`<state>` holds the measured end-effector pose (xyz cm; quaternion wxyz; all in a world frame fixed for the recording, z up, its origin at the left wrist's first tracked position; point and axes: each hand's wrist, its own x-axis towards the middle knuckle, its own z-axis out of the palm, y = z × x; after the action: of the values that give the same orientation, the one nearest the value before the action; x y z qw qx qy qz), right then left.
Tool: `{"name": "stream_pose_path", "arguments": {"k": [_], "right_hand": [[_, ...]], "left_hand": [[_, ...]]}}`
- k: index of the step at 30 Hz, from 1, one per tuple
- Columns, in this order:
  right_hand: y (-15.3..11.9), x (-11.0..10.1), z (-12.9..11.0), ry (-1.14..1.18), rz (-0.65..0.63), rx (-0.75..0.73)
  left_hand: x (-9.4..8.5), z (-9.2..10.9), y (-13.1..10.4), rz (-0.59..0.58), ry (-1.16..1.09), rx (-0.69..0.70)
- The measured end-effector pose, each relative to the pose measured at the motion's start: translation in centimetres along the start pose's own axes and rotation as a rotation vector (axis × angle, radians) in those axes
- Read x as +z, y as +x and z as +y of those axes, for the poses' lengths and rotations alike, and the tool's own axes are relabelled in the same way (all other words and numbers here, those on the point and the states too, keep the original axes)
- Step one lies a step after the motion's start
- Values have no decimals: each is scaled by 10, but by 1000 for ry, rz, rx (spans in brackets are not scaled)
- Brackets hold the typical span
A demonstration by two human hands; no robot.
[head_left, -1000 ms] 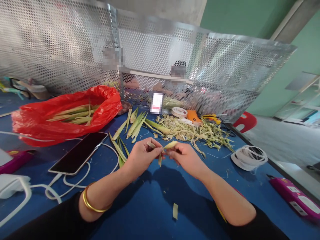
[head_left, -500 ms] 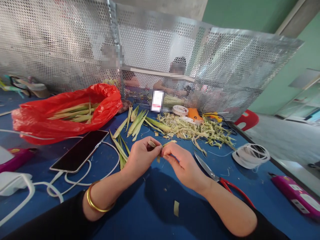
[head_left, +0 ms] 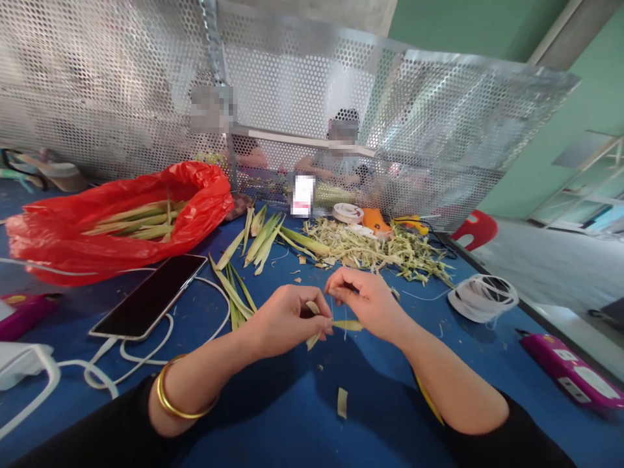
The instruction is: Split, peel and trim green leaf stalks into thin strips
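Observation:
My left hand (head_left: 297, 318) is closed, pinching folded pieces of pale corn husk (head_left: 347, 324) between thumb and fingers. One strip sticks out to the right and other ends show above and below the fingers. My right hand (head_left: 365, 299) is closed in a pinch just above and to the right, apart from the left. A thin pale thread runs down from its fingertips toward the husk. Beyond the hands lie loose corn husk leaves (head_left: 263, 244) and a heap of shredded husk (head_left: 375, 247). A small cut husk piece (head_left: 342, 403) lies on the blue table nearer me.
A red plastic bag (head_left: 195, 188) of husks and a phone (head_left: 151, 296) with white cables are at left. A coil of white cord (head_left: 482, 298) and a purple power strip (head_left: 568, 370) are at right. Perforated metal sheeting (head_left: 302, 84) stands behind; people sit beyond it.
My hands have moved apart, the right one up and rightward, drawing the thread. The husk strip now points right from my left hand. The red-handled scissors no longer show beside my right arm.

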<state>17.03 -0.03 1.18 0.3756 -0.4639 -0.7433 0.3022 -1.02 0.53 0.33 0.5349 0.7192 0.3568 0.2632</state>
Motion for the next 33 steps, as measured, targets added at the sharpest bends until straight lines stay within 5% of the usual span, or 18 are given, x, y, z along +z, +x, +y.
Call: {"name": "stream_pose_path", "arguments": {"k": [3,8,11,15,18,26,29,33], "right_hand": [[4,-2,10,191,-67,164],[4,11,18,287,-191,300],[-2,18,11,47,-190,175],[-9,20,-2,-141,13,-133],[-10,21,-6,-44,35,-235],[-13,24,-6,-64,-50,-217],[-10,17,-5,1,-22,-151],[-1,-1,2,8,5,-50]], "left_hand": [[-1,3,2,17,-135,43],[-6,-3,8,274,-54,67],[-8,-6,9,424,75,43],[-9,-8,9,502,138,41],[-7,-11,10,482,179,41],[-3,-9,6,406,388,87],[-2,-5,4,267,358,60],[-2,2,1,11,17,39]]}}
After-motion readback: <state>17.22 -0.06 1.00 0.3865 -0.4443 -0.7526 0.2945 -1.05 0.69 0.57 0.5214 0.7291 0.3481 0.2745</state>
